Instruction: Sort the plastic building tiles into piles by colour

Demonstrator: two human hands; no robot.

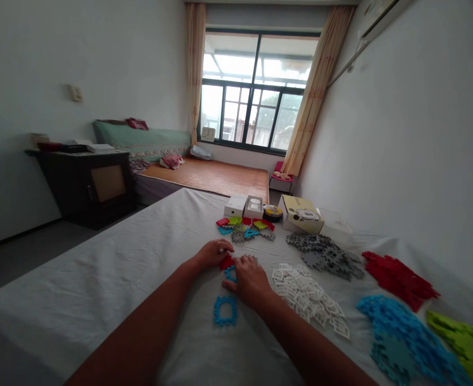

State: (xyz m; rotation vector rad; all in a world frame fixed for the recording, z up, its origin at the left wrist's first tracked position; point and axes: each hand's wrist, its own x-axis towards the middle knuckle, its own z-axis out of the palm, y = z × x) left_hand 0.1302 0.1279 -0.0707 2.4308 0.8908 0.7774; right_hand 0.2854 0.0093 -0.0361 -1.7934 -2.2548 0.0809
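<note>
Over the white cloth, my left hand (214, 254) has its fingers curled at the edge of a red interlocking puzzle tile (226, 262). My right hand (251, 279) bends over a blue puzzle tile (230, 274) touching the red one, with thumb and fingers pressed around it and covering much of it. A bit of grey tile (254, 258) shows past the right fingertips; whether it is joined cannot be made out. Nearer to me lies a separate blue tile frame (225, 311) with an open middle, flat on the cloth.
Beyond my hands sit assembled coloured tiles (244, 229), white boxes (235, 206), a round tin (272, 213) and a yellow box (301, 214). To the right are piles of white pieces (308, 297), grey tiles (327, 255), red tiles (399, 279), blue tiles (413, 338) and green tiles (463, 338).
</note>
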